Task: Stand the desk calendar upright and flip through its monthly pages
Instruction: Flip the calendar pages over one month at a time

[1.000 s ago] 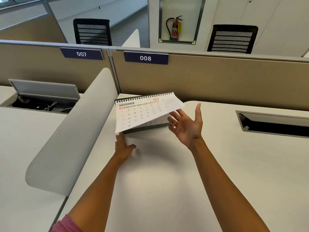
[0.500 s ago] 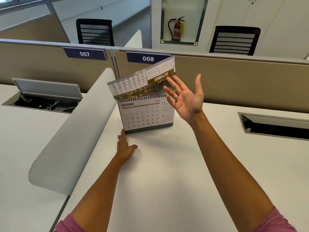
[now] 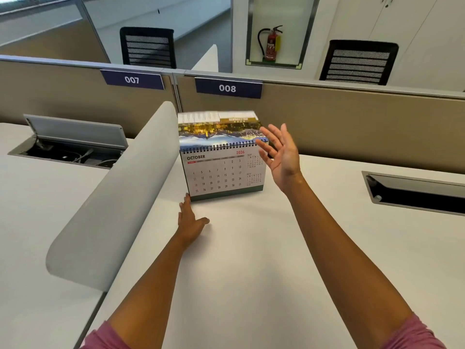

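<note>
A white desk (image 3: pixel 251 273) carries a calendar (image 3: pixel 221 172) standing upright near its back edge. The left hand (image 3: pixel 190 221) lies flat on the desk, fingertips at the calendar's base. A grey divider (image 3: pixel 113 197) borders the desk's left side.

Tan partitions (image 3: pixel 352 114), mesh chairs (image 3: pixel 358 62) — white desk (image 3: pixel 251 273)

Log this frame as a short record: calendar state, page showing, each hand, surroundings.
calendar: upright on desk, standing on its green base
page showing: OCTOBER 2026
flipped page: blurred, up over the spiral binding
left hand: flat on desk, fingertips at calendar's lower left corner
right hand: open, raised beside calendar's right edge, holding nothing
behind: partition with labels 007 and 008
</note>
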The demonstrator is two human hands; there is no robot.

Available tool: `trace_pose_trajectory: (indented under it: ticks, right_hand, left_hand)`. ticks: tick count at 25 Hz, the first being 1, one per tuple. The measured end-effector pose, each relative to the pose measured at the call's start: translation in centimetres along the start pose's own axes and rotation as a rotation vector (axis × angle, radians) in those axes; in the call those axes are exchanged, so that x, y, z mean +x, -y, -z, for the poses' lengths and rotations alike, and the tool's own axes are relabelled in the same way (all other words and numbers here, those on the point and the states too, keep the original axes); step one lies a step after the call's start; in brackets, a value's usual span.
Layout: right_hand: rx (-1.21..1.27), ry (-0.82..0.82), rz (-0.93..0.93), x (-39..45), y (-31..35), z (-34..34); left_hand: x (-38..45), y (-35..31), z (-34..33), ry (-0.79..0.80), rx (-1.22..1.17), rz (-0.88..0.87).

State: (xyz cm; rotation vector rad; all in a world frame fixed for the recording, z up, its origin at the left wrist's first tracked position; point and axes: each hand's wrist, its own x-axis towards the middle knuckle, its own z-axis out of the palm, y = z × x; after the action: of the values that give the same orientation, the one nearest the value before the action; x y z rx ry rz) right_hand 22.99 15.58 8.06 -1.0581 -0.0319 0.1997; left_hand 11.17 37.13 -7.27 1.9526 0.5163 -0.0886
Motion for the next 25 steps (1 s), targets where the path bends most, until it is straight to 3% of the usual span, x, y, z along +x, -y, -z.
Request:
trace_pose_trajectory:
  ticks: [4,8,11,17,21,25]
  right_hand:
    - [-0.124,-0.247,0.081,-0.4,-2.7,2.2]
    - [-0.335,-0.370,0.015,-0.5,-5.5,4.1]
    - [-0.547,-0.365,-0.051,-1.0,-7.5,5.1]
    - [-0.799,-0.207,-0.105,-1.7,-9.8,5.2]
    - [-0.831,-0.177,-0.096,-2.1,-10.5,4.8]
    - [-0.752,-0.292,-0.047,-2.9,-10.8,4.9]
  left_hand:
    - [0.0,0.2,0.0,0.007,0.008,0.000]
    - [0.1,0.1,0.0,0.008,0.007,0.002]
    - [0.0,0.0,0.0,0.007,0.005,-0.001]
    - [-0.1,-0.1,0.0,0.006,0.009,0.007]
    - [-0.1,-0.1,0.0,0.005,0.011,0.006]
    - [-0.2,-0.2,0.1,0.006,0.018,0.023]
